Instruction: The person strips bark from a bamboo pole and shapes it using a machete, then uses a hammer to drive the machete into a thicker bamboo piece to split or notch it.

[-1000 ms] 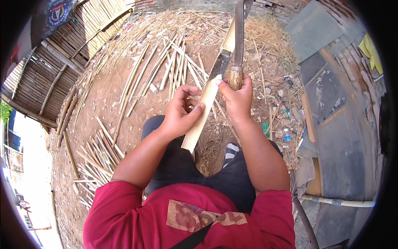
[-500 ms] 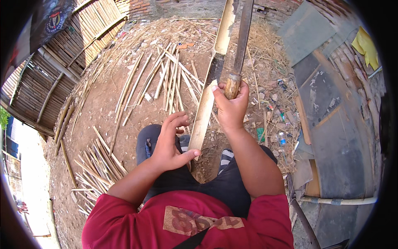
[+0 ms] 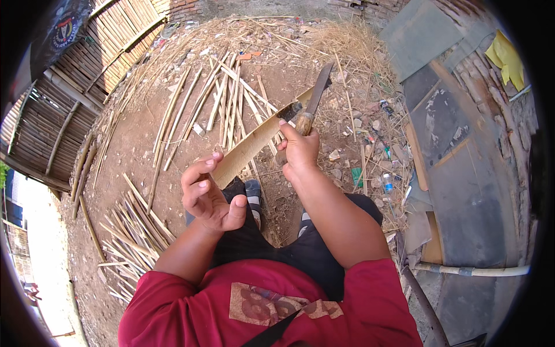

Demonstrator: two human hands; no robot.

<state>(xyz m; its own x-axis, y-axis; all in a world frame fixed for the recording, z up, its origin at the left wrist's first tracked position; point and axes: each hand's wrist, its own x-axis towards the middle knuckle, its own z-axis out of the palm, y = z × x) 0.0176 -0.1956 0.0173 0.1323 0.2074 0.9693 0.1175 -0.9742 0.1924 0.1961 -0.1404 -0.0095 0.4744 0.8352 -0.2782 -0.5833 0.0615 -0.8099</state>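
My right hand (image 3: 300,151) is closed round a machete (image 3: 319,89) with a wooden handle, its dark blade pointing away from me. The same hand pinches a split length of bamboo (image 3: 248,151) beside the handle. The bamboo's pale hollow side faces up, with a dark joint part-way along, and it slants from near left to far right. Part of its far end lies behind the blade. My left hand (image 3: 209,199) is open at the bamboo's near end, fingers apart and palm turned up; whether a fingertip touches the bamboo, I cannot tell.
Loose bamboo strips (image 3: 231,104) lie on the dirt ahead, and a second pile of strips (image 3: 133,237) is at my left. Dark sheets (image 3: 474,196) lean along the right, near a plastic bottle (image 3: 387,183) and litter. A bamboo wall (image 3: 52,124) stands at the left.
The bamboo has swung from nearly upright in the picture to a slant, its near end going left. The machete has tilted and come nearer. My left hand has moved left and up, its palm turning up.
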